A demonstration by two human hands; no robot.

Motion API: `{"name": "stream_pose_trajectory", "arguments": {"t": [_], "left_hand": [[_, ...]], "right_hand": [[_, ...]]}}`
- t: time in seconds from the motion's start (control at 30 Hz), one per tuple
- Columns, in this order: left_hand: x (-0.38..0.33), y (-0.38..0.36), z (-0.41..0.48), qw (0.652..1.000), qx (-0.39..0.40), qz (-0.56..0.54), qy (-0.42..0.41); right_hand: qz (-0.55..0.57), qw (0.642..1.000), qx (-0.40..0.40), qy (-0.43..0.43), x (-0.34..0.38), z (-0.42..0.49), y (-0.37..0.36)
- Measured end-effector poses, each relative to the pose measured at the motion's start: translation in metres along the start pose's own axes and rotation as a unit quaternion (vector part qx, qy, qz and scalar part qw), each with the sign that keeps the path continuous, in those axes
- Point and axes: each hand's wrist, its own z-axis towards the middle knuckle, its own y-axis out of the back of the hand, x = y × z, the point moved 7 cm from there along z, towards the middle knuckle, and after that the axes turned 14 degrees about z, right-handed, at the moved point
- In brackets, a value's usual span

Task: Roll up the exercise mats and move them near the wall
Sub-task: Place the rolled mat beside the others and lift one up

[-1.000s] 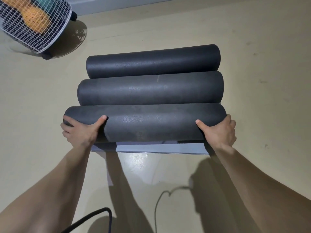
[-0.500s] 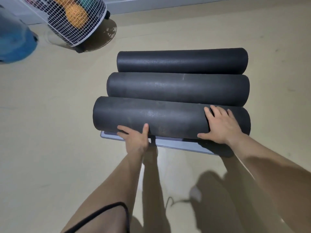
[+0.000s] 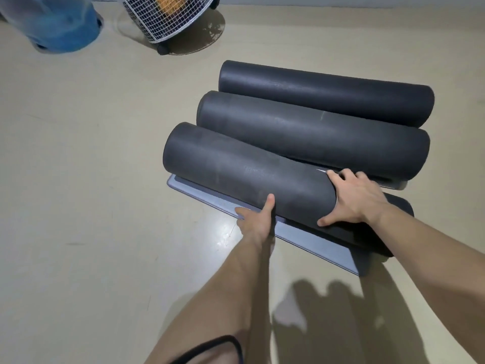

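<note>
Three black rolled mats lie side by side on the floor: the far roll (image 3: 325, 97), the middle roll (image 3: 312, 137) and the near roll (image 3: 236, 172). Under them lies a flat grey mat (image 3: 309, 239), its edge sticking out toward me. My left hand (image 3: 256, 219) is at the near roll's lower edge, thumb up against the roll and a straight finger along the grey mat. My right hand (image 3: 359, 199) rests flat on top of the same roll, fingers spread.
A white wire-guard fan (image 3: 168, 19) on a round base stands at the top, beside a blue water jug (image 3: 55, 24) at the top left. The wall's foot runs along the top edge. A black cord (image 3: 210, 342) hangs near my left arm.
The view has swung, so the rolls now lie diagonally and further right. My left hand has slid down to the near roll's lower edge; my right hand stays flat on top.
</note>
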Motion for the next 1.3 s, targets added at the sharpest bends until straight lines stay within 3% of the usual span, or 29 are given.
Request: {"name": "stream_pose_trajectory", "arguments": {"t": [0.23, 0.4, 0.53, 0.6, 0.67, 0.77, 0.9, 1.13, 1.3], "left_hand": [[0.025, 0.049, -0.002, 0.992, -0.089, -0.085, 0.012], [0.064, 0.086, 0.002, 0.984, -0.093, -0.154, 0.017], [0.066, 0.096, -0.005, 0.985, -0.037, -0.165, 0.011], [0.066, 0.093, -0.003, 0.989, -0.019, -0.143, 0.019], [0.062, 0.092, -0.004, 0.991, -0.011, -0.129, 0.022], [0.061, 0.090, 0.000, 0.992, -0.014, -0.121, 0.029], [0.059, 0.088, 0.007, 0.994, -0.022, -0.109, 0.019], [0.060, 0.092, 0.000, 0.995, -0.036, -0.088, 0.022], [0.046, 0.123, -0.042, 0.996, -0.048, -0.074, -0.006]], "right_hand": [[-0.028, 0.993, 0.104, 0.044, 0.048, -0.031, -0.028], [-0.019, 0.989, 0.112, 0.098, 0.100, -0.047, -0.054], [0.003, 0.990, 0.128, 0.055, 0.110, -0.038, -0.064], [0.052, 0.980, 0.188, 0.031, 0.108, -0.028, -0.074], [0.200, 0.950, 0.238, 0.024, 0.114, -0.018, -0.087], [0.419, 0.887, 0.194, 0.023, 0.122, -0.006, -0.098], [0.495, 0.849, 0.181, 0.022, 0.124, 0.005, -0.104], [0.475, 0.872, 0.114, 0.027, 0.131, -0.013, -0.095], [0.510, 0.854, 0.096, 0.038, 0.153, -0.053, -0.063]]}}
